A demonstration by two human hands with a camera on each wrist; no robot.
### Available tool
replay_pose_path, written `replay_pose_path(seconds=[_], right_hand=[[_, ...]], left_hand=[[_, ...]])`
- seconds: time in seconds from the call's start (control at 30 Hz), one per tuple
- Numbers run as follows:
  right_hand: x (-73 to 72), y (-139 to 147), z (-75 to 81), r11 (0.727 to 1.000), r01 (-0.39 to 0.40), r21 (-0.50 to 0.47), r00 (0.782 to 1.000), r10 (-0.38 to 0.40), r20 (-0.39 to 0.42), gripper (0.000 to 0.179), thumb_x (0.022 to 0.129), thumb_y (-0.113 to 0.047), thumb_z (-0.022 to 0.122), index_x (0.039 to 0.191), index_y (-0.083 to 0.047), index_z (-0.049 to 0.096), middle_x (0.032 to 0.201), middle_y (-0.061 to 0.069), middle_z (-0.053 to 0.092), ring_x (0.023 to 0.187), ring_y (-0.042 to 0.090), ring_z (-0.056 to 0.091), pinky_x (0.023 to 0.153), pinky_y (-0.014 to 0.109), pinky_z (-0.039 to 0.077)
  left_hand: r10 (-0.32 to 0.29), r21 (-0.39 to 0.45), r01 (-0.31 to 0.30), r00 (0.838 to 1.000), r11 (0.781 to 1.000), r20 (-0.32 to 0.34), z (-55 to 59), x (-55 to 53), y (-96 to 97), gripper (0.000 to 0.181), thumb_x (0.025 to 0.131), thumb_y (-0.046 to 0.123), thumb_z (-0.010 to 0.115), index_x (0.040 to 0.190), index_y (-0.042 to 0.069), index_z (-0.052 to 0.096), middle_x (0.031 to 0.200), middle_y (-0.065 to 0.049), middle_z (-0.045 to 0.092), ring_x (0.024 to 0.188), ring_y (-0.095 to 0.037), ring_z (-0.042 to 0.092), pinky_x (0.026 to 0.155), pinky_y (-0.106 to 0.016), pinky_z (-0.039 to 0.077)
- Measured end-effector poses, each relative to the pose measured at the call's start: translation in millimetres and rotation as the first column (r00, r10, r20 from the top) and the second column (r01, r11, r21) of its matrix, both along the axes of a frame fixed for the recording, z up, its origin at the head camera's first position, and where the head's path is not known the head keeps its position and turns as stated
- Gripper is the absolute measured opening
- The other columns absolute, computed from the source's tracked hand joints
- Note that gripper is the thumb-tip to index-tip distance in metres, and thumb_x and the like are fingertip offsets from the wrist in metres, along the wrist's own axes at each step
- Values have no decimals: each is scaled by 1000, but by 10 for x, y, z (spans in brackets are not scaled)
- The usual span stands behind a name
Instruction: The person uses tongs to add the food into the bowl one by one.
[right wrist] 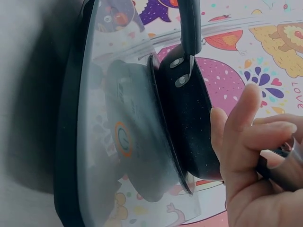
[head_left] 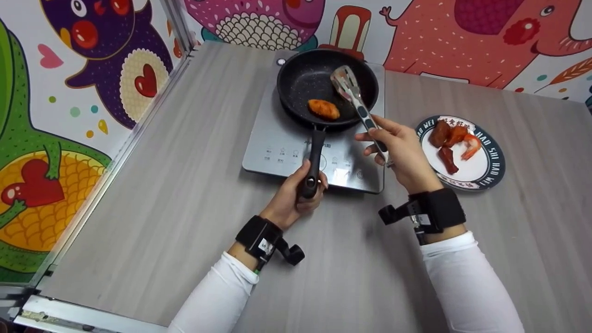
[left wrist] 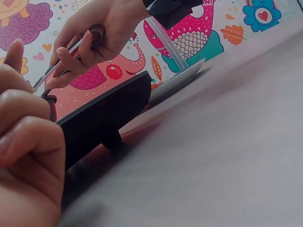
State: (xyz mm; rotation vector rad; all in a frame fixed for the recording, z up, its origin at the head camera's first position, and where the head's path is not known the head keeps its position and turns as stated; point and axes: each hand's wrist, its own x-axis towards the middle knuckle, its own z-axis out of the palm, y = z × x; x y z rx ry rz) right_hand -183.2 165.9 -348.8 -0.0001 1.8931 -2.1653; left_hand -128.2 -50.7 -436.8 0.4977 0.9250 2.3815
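Observation:
A black frying pan (head_left: pixel 305 69) sits on the silver induction cooktop (head_left: pixel 268 148). My left hand (head_left: pixel 300 192) grips its handle (head_left: pixel 316 150) from below. One browned, orange piece of food (head_left: pixel 323 109) lies in the near part of the pan. My right hand (head_left: pixel 400 150) holds metal tongs (head_left: pixel 352 95) by their dark-gripped handle, their head reaching over the pan's right side. In the right wrist view, the right hand (right wrist: pixel 255 170) curls round the tongs' end (right wrist: pixel 289 165) beside the pan wall (right wrist: pixel 184 113).
Right of the cooktop stands a round plate (head_left: pixel 492 162) with a dark lettered rim, holding a shrimp (head_left: pixel 471 147) and several browned pieces (head_left: pixel 447 159). Cartoon-printed walls (head_left: pixel 439 41) border the wooden-look table (head_left: pixel 185 185) at the back and left. A metal rail (head_left: pixel 115 171) edges the left side.

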Motion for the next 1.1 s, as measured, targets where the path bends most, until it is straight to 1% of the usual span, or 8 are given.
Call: replay_pose_path(seconds=[0.3,0.5,0.67,0.8,0.87,0.93,1.0,1.1], right_hand=[[-7,-13,-5,1000,-1,20,1000,2,-18,48,90,-9,52,135,-7,37,101,23,60,54,16,57,39,18,37],[21,3,-11,1000,0,30,1000,0,-6,50,88,-11,56,135,-10,38,102,21,61,53,16,57,38,19,37],[63,13,-23,990,1,140,1000,2,-24,54,87,-17,59,136,-15,37,106,20,59,56,16,57,39,20,38],[97,36,-29,964,1,265,998,15,-57,56,87,-17,58,138,-17,34,109,20,58,59,16,58,40,20,37],[109,61,-17,941,-4,338,996,34,-84,55,87,-15,56,138,-17,34,109,19,58,59,17,59,39,21,37],[112,97,14,898,-9,440,991,68,-119,55,87,-16,56,137,-19,34,106,18,60,58,17,58,38,21,36],[105,141,61,826,-10,563,982,115,-152,55,86,-20,58,137,-21,36,97,16,63,54,17,56,38,23,37],[80,218,151,701,-17,713,967,194,-168,54,84,-27,61,134,-26,39,79,12,64,48,15,50,39,25,38]], left_hand=[[-11,-11,11,1000,1000,-2,-17,2,-8,50,94,49,31,88,5,53,45,9,33,36,-8,16,34,-24,10],[-8,-9,8,1000,1000,-11,-14,3,0,49,94,48,31,88,4,53,45,10,32,36,-8,16,35,-25,10],[-8,-4,8,1000,1000,-16,-15,0,-1,48,95,46,30,88,4,53,45,10,32,36,-8,16,34,-25,9],[-10,-6,10,1000,1000,-14,-16,-2,-3,49,95,47,30,88,4,52,45,10,32,36,-8,16,34,-25,10],[-10,-9,10,1000,1000,-12,-12,-2,-4,49,95,47,30,89,4,52,45,10,33,36,-9,16,34,-25,10],[-10,-11,9,1000,1000,-10,-8,-3,-6,49,94,48,30,89,4,52,45,10,33,36,-9,16,34,-25,10],[-11,-14,11,1000,1000,-8,-5,-3,-7,49,94,48,30,89,5,52,45,10,33,37,-9,15,34,-25,10],[-11,-22,11,1000,1000,-4,-6,2,-8,49,94,48,31,88,5,52,45,10,33,37,-9,15,34,-25,10]])
